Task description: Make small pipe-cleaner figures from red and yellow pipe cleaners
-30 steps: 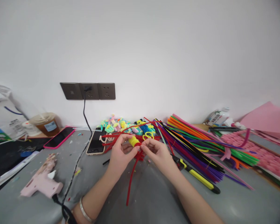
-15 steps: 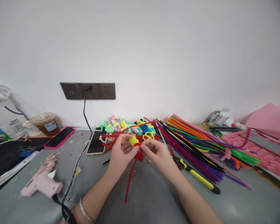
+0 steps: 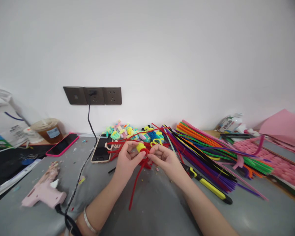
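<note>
My left hand (image 3: 130,158) is closed around a small coiled pipe-cleaner piece (image 3: 140,147), yellow at its top and red lower down. Thumb and fingers of my right hand (image 3: 163,159) pinch at the red pipe cleaner (image 3: 145,151) on its right side. From under the hands a long red strand (image 3: 134,190) hangs down toward the front. More red pipe cleaners (image 3: 118,144) lie behind the hands. Yellow-handled scissors (image 3: 156,142) rest just beyond my right fingers, their blades hidden.
At right lie bundled coloured pipe cleaners (image 3: 206,154) and a yellow-black cutter (image 3: 211,189). To the left are a pink glue gun (image 3: 44,193) with its cable, two phones (image 3: 64,145) and a drink cup (image 3: 49,130). Small pastel figures (image 3: 124,130) are heaped by the wall.
The yellow-red piece has turned slightly in my fingers, with more red now showing near my left thumb. The hanging red strand has swung a little to the left.
</note>
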`<state>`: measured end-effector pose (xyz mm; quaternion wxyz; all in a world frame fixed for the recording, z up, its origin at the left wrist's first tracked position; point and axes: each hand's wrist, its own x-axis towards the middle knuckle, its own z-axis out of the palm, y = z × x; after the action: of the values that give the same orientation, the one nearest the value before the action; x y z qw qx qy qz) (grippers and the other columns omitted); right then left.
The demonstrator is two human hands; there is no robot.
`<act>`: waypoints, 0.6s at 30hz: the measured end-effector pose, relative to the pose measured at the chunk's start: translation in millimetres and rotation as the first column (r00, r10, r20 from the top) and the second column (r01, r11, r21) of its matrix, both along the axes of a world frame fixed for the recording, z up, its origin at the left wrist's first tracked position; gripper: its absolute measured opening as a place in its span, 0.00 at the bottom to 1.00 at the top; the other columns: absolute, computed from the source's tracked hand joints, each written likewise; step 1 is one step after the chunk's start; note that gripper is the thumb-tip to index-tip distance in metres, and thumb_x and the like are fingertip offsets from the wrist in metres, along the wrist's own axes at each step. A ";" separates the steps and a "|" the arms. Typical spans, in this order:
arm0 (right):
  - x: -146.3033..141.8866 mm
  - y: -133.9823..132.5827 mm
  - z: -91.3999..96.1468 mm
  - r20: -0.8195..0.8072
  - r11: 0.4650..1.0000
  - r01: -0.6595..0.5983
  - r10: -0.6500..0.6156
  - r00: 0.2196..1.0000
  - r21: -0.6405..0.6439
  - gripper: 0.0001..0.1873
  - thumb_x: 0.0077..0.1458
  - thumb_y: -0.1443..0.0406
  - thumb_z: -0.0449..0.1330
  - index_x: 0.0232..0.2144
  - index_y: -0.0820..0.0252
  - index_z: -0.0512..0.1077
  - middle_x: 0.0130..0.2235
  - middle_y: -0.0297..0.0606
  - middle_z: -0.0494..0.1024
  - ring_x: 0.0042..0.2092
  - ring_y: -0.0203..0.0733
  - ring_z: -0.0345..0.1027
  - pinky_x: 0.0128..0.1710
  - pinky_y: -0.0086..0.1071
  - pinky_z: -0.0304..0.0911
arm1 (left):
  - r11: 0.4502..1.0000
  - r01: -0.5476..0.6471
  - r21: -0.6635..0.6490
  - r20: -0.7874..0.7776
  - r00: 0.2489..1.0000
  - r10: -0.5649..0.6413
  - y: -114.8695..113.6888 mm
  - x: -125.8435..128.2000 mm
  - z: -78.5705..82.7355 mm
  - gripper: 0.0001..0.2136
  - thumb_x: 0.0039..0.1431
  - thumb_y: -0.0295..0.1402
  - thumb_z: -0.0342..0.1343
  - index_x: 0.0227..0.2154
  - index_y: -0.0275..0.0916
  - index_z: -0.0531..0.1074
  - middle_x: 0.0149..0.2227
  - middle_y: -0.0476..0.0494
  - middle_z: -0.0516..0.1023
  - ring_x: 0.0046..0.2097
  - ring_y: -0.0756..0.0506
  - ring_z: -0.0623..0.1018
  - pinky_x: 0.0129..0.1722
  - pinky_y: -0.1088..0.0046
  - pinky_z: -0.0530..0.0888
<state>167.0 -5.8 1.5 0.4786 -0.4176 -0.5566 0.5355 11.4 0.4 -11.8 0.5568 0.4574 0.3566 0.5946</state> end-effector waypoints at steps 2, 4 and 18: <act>-0.3 0.0 -0.5 -0.019 1.000 -0.005 0.004 1.000 -0.012 0.25 0.42 0.47 0.70 0.26 0.59 0.67 0.23 0.31 0.74 0.25 0.35 0.69 0.23 0.26 0.59 | 1.000 0.006 -0.013 0.009 1.000 -0.006 0.1 0.5 -0.6 0.18 0.44 0.36 0.70 0.34 0.39 0.68 0.44 0.42 0.79 0.40 0.47 0.80 0.42 0.70 0.76; -0.6 0.2 -1.5 -0.042 1.000 -0.009 0.008 0.999 -0.029 0.25 0.41 0.47 0.71 0.26 0.59 0.67 0.23 0.30 0.74 0.24 0.34 0.69 0.23 0.26 0.60 | 1.000 0.007 -0.020 0.019 1.000 -0.007 0.4 1.2 -1.2 0.19 0.43 0.37 0.70 0.34 0.39 0.68 0.42 0.43 0.80 0.37 0.48 0.80 0.39 0.71 0.76; -0.4 2.2 -2.1 -0.086 0.998 -0.003 -0.003 0.996 -0.068 0.24 0.36 0.50 0.73 0.23 0.59 0.66 0.20 0.30 0.76 0.21 0.34 0.70 0.18 0.25 0.58 | 0.995 0.068 -0.067 0.088 0.994 -0.062 0.3 4.3 -0.4 0.24 0.39 0.41 0.72 0.26 0.40 0.59 0.35 0.50 0.78 0.30 0.51 0.77 0.31 0.75 0.75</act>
<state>166.6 -3.6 -0.6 0.4876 -0.4103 -0.5168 0.5716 15.7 0.7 -12.2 0.6064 0.4232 0.3379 0.5822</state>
